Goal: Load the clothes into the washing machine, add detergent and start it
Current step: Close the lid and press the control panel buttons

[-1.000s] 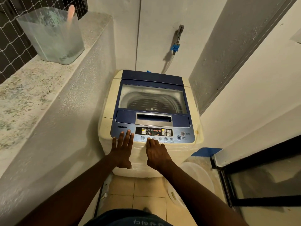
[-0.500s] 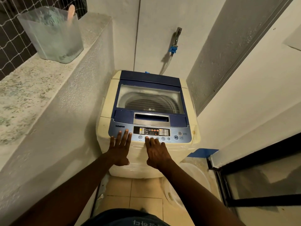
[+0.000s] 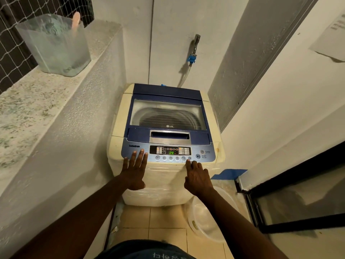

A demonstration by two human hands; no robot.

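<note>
A cream top-loading washing machine [image 3: 211,113] with a blue lid [image 3: 168,92] stands in the corner, lid shut. Through the lid's window I see the drum; no clothes can be made out inside. The control panel [image 3: 130,152] shows a green "14" on its display [image 3: 171,152]. My left hand [image 3: 135,169] lies flat on the panel's left end, fingers spread. My right hand [image 3: 197,176] rests on the front edge, its index fingertip touching just below the row of round buttons near the right. A translucent detergent container [image 3: 56,45] with a pink scoop stands on the ledge at the upper left.
A speckled stone ledge [image 3: 28,109] runs along the left wall. A tap with a blue hose fitting [image 3: 192,57] is on the back wall. A clear plastic basin [image 3: 205,219] sits on the tiled floor at the right. A dark-framed glass door [image 3: 298,202] stands beside it.
My right hand has shifted rightward along the panel's front, toward the right-hand buttons. The display now shows a green "14". My left hand has stayed in place.
</note>
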